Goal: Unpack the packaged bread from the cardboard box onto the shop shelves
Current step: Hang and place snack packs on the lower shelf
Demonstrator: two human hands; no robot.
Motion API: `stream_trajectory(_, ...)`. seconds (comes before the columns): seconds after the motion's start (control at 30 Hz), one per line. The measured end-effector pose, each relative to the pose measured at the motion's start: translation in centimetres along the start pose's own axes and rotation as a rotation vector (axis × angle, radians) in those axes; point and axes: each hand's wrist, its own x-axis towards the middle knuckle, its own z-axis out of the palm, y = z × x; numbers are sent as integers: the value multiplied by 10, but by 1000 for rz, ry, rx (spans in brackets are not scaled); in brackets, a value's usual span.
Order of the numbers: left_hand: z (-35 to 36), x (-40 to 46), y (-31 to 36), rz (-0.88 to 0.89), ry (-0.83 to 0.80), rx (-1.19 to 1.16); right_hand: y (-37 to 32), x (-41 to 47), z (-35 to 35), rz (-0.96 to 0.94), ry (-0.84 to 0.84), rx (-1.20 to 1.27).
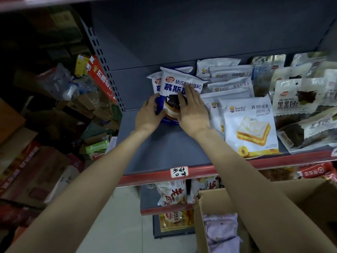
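A white-and-blue bread pack (179,88), printed with a dark-topped bun, stands on a grey-blue shelf (164,143) edged by a red strip (200,172) bearing a white handwritten label (179,172). To its right lie white packs (249,125) picturing a yellow sandwich, then white packs (295,99) with black lettering. Near right, a brown cardboard box (310,207) holds pale purple packs (221,229).

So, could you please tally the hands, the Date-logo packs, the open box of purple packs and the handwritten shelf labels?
left hand, right hand: 2
Date packs with logo showing: 2
open cardboard box: 1
handwritten label: 1
Total: 6
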Motion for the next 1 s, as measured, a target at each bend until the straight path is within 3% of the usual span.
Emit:
stream_trajectory(0.13,-4,-18,7,-26,45,-14,-6,-18,-7,-16,142,126)
stream_trajectory(0.3,-15,-86,42,140,191,-101,-3,-106,-27,42,277,307)
stream_trajectory(0.4,-13,-142,69,199,181,-274,4,-184,-33,137,263,396)
stream_trajectory(0.47,-3,-181,87,233,140,-356,18,-244,-33,228,167,433)
stream_trajectory(0.6,41,-261,106,277,-117,-471,61,-360,-23,449,-90,447)
stream_trajectory(0.73,111,-315,111,180,-639,-309,123,-436,2,609,-412,367)
stream_trajectory(0.8,149,-330,111,121,-819,-224,151,-453,14,645,-512,329)
stream_trajectory(0.87,184,-336,109,76,-881,-119,176,-461,23,638,-523,272)
stream_trajectory(1.0,254,-333,115,87,-800,13,226,-467,50,722,-520,176)
